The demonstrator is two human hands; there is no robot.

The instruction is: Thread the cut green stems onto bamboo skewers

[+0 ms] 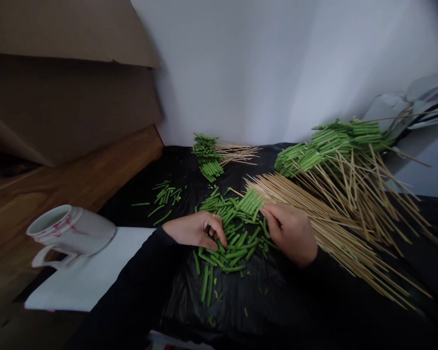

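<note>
My right hand [292,233] is closed around a bamboo skewer threaded with a row of green bean pieces [251,201]; the skewer's tip pokes out to the left of the row. Below and around it spreads a loose pile of cut green beans [237,255]. My left hand [199,229] reaches into the pile's left side, thumb and fingers curled about a green bean [220,248]. Right of the pile, partly behind my right hand, lies a thick bundle of bare bamboo skewers [336,238].
Black plastic sheeting [182,296] covers the work surface. Finished bean skewers are stacked at the back [209,155] and back right [324,146]. Scattered bean pieces [166,194] lie left. A white mug [76,231] stands on white paper [95,287], near a cardboard box [76,92].
</note>
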